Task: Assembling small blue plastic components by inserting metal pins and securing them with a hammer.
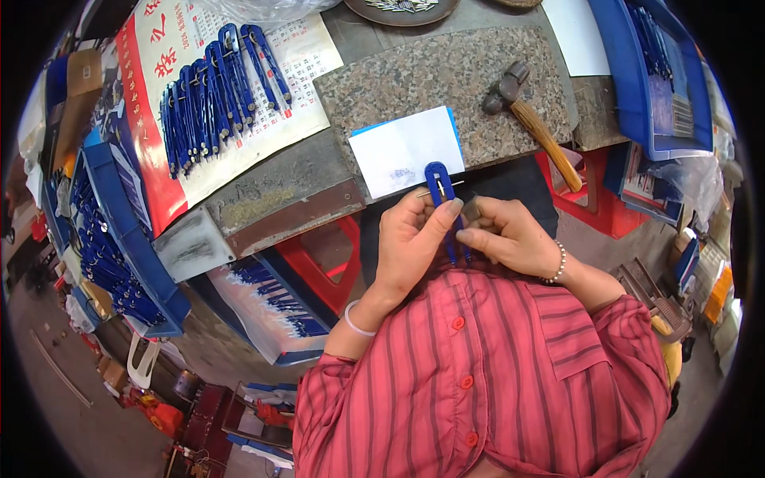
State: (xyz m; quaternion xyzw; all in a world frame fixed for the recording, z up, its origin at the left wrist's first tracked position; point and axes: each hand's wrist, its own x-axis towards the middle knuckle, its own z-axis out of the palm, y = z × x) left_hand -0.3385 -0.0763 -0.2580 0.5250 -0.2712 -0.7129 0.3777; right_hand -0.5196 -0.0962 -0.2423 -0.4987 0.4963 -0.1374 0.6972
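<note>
My left hand (414,243) grips a blue compass-like tool (440,185) by its legs, its rounded head pointing away from me. A thin metal pin sticks out sideways through the head. My right hand (506,235) pinches the lower part of the same tool from the right, fingers closed around it. Both hands meet just in front of my red striped shirt. A white card on a blue sheet (406,150) lies on the granite slab (446,80) just beyond the tool's head.
A wooden-handled hammer (532,119) rests on the slab's right side. Several finished blue tools (211,92) lie in a row on a calendar sheet at the left. Blue trays (119,247) with more blue parts stand at left, and another (657,76) at upper right. A red stool (594,199) sits below.
</note>
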